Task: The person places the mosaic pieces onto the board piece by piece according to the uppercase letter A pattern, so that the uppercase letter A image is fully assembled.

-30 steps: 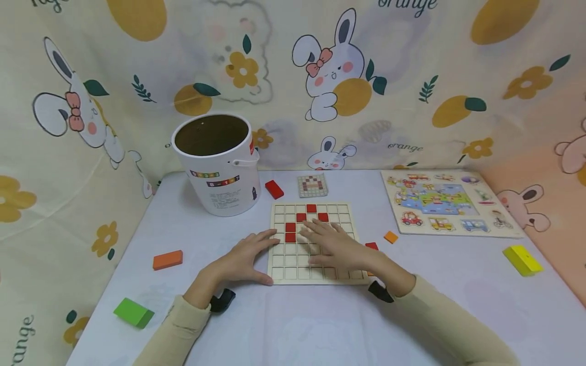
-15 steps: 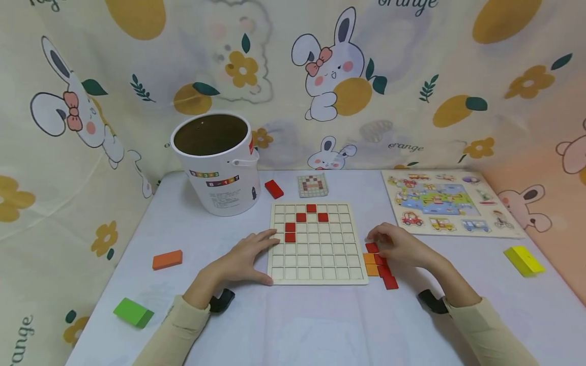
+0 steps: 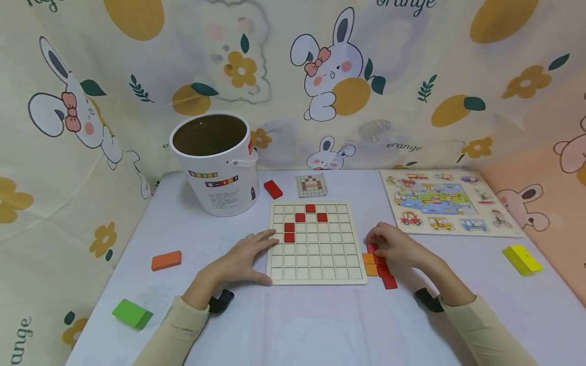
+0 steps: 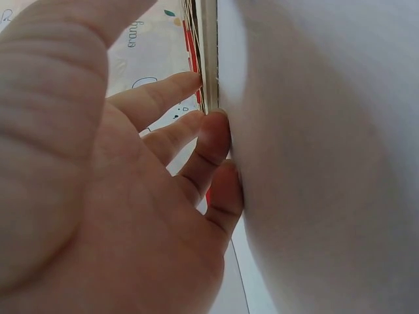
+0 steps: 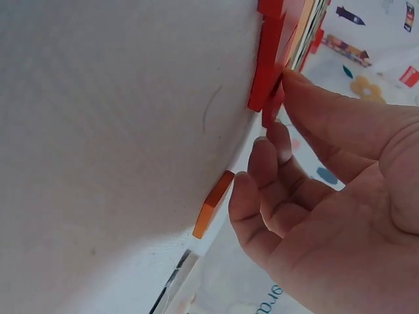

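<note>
A pale wooden grid board point(image 3: 320, 259) lies mid-table, with several red square tiles point(image 3: 289, 237) set in its upper squares. Along its left edge my left hand point(image 3: 240, 259) rests, fingers spread and touching the rim, thumb by the near corner. Off the board's right side, my right hand point(image 3: 400, 246) pinches a red tile point(image 5: 270, 112) between thumb and fingertips. Beside that hand are more red tiles point(image 3: 389, 281) and orange tiles point(image 3: 370, 264). A single orange tile point(image 5: 213, 206) lies farther off in the right wrist view, hidden behind the hand in the head view.
Behind the board stand a white bucket point(image 3: 224, 188), a red block point(image 3: 273, 189) and a small pattern card point(image 3: 312, 186). A picture puzzle board point(image 3: 450, 203) lies back right. A yellow block point(image 3: 522, 260) is at right; orange point(image 3: 166, 260) and green blocks point(image 3: 133, 313) are at left.
My right hand has moved from above the board rightward to the loose tiles and now pinches a red one. The left hand has stayed at the board's left edge.
</note>
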Demonstrator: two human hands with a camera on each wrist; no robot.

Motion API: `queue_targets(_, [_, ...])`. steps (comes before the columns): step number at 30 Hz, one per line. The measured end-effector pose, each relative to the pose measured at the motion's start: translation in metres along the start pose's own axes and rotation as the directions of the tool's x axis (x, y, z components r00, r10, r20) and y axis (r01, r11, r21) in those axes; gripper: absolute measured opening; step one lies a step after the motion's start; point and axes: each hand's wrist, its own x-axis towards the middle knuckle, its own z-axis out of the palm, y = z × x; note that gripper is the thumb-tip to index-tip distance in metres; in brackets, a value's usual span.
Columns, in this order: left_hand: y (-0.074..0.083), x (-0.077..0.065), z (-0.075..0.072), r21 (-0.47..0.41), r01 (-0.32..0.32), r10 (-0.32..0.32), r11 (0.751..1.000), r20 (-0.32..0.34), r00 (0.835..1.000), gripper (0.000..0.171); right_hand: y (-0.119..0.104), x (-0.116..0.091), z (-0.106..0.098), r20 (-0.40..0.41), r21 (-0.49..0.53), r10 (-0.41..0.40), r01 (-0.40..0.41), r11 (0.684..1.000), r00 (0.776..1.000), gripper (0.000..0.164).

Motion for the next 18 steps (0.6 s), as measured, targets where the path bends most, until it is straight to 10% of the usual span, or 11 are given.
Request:
queue_targets(10, [0.002, 0.001, 0.001, -0.008, -0.025, 0.025, 1.000, 0.004, 1.000, 0.097, -0.006, 0.004, -0.006, 0.001, 0.001, -0.004, 0.004, 1.000, 1.000, 0.021])
queue_targets(18, [-0.002, 0.001, 0.000, 0.004, -0.043, 0.043, 0.999, -0.009, 0.999, 0.097, -0.040, 0.052, 0.010, 0.061, 0.163, -0.136, 0.125, 0.979, 0.989, 0.015])
